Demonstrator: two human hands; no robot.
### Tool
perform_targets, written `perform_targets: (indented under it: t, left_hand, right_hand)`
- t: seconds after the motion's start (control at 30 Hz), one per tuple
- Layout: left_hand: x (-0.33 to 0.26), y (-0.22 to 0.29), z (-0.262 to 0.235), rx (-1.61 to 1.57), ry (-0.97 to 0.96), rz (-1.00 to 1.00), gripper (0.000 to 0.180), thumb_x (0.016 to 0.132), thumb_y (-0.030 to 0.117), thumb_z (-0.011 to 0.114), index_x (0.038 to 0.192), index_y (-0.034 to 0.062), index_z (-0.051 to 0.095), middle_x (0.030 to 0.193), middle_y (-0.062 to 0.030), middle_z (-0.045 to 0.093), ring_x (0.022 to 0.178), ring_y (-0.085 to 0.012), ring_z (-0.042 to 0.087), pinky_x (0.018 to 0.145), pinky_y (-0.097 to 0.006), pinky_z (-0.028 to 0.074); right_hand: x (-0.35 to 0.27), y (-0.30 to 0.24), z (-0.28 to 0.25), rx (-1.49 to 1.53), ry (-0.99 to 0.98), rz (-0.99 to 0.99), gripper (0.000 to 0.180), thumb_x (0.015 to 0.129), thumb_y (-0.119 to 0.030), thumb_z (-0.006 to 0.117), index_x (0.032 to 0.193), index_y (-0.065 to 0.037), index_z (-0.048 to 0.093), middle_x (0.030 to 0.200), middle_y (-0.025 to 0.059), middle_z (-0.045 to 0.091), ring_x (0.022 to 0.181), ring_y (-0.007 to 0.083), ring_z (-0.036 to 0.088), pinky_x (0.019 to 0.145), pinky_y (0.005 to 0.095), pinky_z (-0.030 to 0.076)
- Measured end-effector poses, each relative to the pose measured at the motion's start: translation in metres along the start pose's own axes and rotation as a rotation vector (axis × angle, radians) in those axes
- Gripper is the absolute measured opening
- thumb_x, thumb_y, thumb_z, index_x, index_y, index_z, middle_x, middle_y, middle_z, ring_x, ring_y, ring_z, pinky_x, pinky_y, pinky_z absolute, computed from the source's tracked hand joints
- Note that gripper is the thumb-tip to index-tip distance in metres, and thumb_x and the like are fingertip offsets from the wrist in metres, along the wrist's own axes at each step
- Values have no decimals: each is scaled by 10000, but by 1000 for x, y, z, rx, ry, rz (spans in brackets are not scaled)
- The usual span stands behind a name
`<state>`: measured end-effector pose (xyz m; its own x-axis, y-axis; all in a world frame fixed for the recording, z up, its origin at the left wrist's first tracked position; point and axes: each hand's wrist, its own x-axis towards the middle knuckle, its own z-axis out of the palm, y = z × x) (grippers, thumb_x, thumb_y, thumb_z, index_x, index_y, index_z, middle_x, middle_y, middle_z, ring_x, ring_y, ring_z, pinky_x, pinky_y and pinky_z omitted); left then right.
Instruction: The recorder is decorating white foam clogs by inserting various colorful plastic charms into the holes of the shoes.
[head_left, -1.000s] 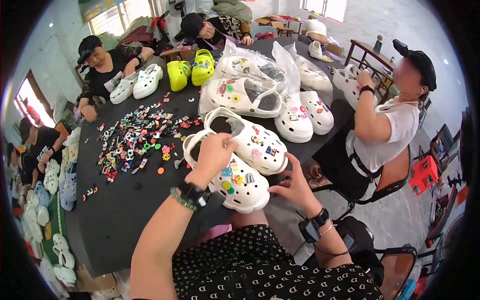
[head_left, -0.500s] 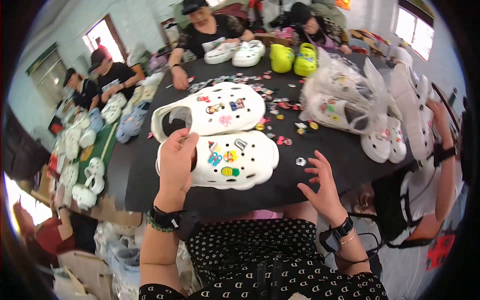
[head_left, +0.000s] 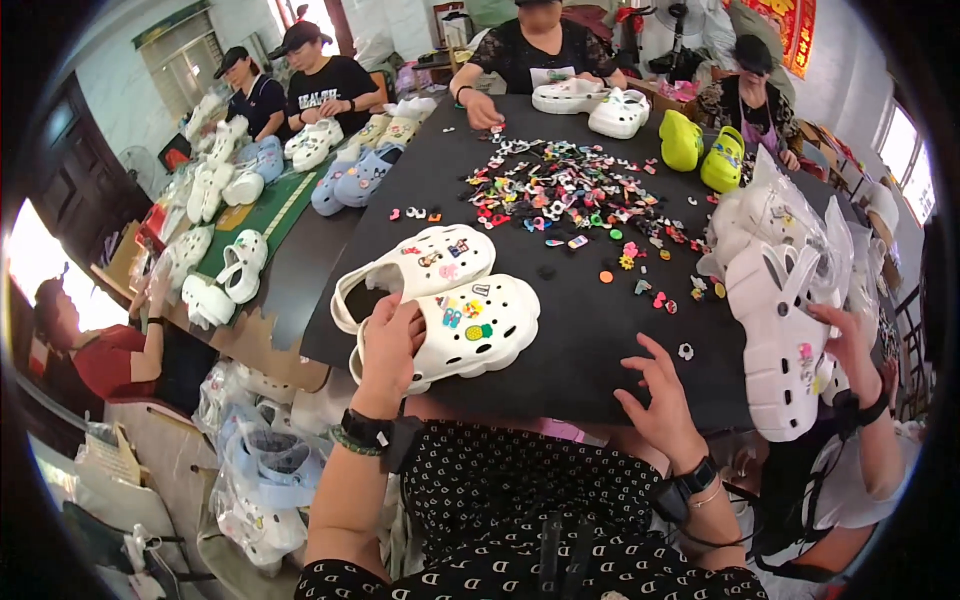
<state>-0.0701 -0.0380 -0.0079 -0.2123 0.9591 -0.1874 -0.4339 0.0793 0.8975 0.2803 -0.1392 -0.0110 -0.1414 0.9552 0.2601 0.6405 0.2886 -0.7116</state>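
My left hand (head_left: 390,342) grips the nearer white clog (head_left: 485,335) at its foot opening, with the fingers reaching over the upper. That clog carries charms shaped like a pineapple, flip-flops and a ball. Against its far side lies a second white clog (head_left: 470,250), also decorated with small charms. My right hand (head_left: 662,400) is held over the near table edge, fingers spread and holding nothing. A small white charm (head_left: 685,351) lies on the black table just beyond it.
A heap of colourful charms (head_left: 570,190) spreads across the black table (head_left: 590,340). Yellow-green clogs (head_left: 722,160) and white clogs (head_left: 620,112) stand farther back. At right, a co-worker's hand (head_left: 848,345) holds a white clog (head_left: 780,350). Other people sit around the tables.
The view has swung, showing more of the charm heap. The white clog pair looks smaller and farther left, my left hand still on it. The right-hand co-worker's clog is nearer the table edge.
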Motion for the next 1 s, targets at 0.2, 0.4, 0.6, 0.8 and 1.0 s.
perform_targets:
  t: [0.2, 0.4, 0.6, 0.8, 1.0]
  left_hand:
    - [-2, -3, -4, 80, 31, -7, 311, 936, 95, 560, 1229, 7, 504, 1032, -69, 648, 832, -128, 646, 673, -244, 512]
    - [-13, -4, 1, 130, 25, 54, 399, 917, 128, 657, 1248, -2, 476, 961, -76, 643, 808, -95, 618, 648, -220, 486]
    - [-13, -12, -4, 309, 2, 138, 463, 899, 104, 684, 1262, -37, 433, 951, -92, 627, 786, -106, 597, 624, -237, 465]
    - [-2, -6, 1, 189, 46, 64, 442, 848, 20, 697, 1203, -19, 437, 920, -86, 614, 745, -114, 603, 583, -240, 482]
    - [16, -5, 9, 134, 39, 25, 486, 846, 18, 698, 1225, -26, 398, 972, -93, 606, 804, -126, 613, 640, -244, 506]
  right_hand:
    - [7, -4, 9, -6, -63, -55, 348, 786, -19, 720, 1104, -24, 579, 1387, 217, 454, 1209, 399, 522, 988, 414, 456]
    - [8, -5, 15, -51, -107, -136, 313, 804, -38, 704, 1096, -58, 596, 1333, 165, 515, 1088, 348, 588, 881, 390, 500]
    - [13, 2, 14, -173, -96, -184, 270, 826, -70, 686, 1071, -12, 588, 1269, 193, 549, 1139, 388, 549, 960, 423, 465]
    - [18, 23, 2, -214, -3, -133, 250, 835, -69, 671, 1061, -10, 582, 1164, 183, 597, 1078, 376, 573, 922, 421, 483]
    - [27, 27, -7, -223, -32, 31, 264, 842, -111, 677, 1070, -15, 582, 1095, 172, 604, 1039, 367, 581, 889, 417, 492]
